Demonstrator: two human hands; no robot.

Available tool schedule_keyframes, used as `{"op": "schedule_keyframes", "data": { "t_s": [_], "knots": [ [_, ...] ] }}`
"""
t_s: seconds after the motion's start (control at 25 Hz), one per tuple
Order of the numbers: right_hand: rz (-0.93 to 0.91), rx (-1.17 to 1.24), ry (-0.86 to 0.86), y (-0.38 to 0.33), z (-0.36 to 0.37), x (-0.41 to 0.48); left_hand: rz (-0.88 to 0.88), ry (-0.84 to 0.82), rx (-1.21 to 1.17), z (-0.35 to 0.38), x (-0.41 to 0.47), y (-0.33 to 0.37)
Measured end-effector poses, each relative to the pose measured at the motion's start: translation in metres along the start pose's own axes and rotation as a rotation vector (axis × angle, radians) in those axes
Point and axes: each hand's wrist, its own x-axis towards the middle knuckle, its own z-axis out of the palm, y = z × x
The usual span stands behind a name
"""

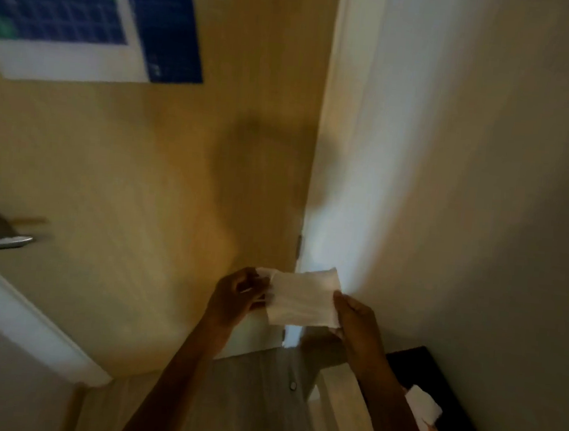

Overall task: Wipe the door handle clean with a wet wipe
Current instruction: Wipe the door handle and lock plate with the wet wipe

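Note:
A white wet wipe (303,299) is stretched flat between both hands in front of the door's hinge side. My left hand (236,297) pinches its left edge, and my right hand (358,319) pinches its right edge. The silver lever door handle (2,242) juts out at the far left edge of the view, well to the left of both hands. It sits on a light wooden door (162,177). The picture is blurred.
A poster (87,16) hangs on the door's upper left. A white door frame and wall (450,195) stand to the right. A dark surface (448,412) at the lower right holds a white wipe pack (423,402). Wood-look floor lies below.

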Motion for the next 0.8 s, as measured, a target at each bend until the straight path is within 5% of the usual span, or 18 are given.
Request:
{"op": "schedule_keyframes", "data": {
  "t_s": [0.36, 0.56, 0.8],
  "knots": [
    [-0.354, -0.667, -0.483, -0.046, 0.196, -0.106, -0.148, 0.032, 0.061, -0.227, -0.108, -0.042],
    [-0.471, -0.767, -0.680, -0.044, 0.303, -0.175, -0.012, 0.006, 0.163, -0.352, -0.150, -0.039],
    [-0.493, -0.788, -0.760, -0.030, 0.373, -0.206, 0.175, 0.114, 0.259, -0.392, -0.168, -0.018]
  ]
}}
